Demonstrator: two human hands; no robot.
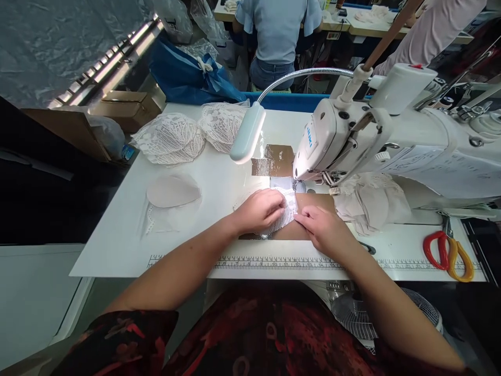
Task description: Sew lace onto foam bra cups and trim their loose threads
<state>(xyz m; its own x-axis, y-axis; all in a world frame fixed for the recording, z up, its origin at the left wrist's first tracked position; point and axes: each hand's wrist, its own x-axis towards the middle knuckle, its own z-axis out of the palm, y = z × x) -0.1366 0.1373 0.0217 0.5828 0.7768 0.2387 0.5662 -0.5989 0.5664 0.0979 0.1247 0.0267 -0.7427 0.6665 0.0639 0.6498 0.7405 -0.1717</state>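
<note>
A white lace piece (288,208) lies on the table just in front of the needle area of a white sewing machine (319,141). Curled fingers of my left hand (263,210) rest on the lace from the left and grip it. At its right edge, my right hand (319,225) pinches the fabric between thumb and forefinger. The part of the lace under my left palm is hidden. Brown tape-like sheets (279,159) cover the tabletop around the needle area.
White lace cups (170,138) are piled at the back left, near a flat beige pad (172,191). Beige fabric pieces (371,201) lie under the machine arm. Scissors (448,256) rest at the right edge. A lamp (248,133) overhangs the table. Another person (277,36) sits beyond.
</note>
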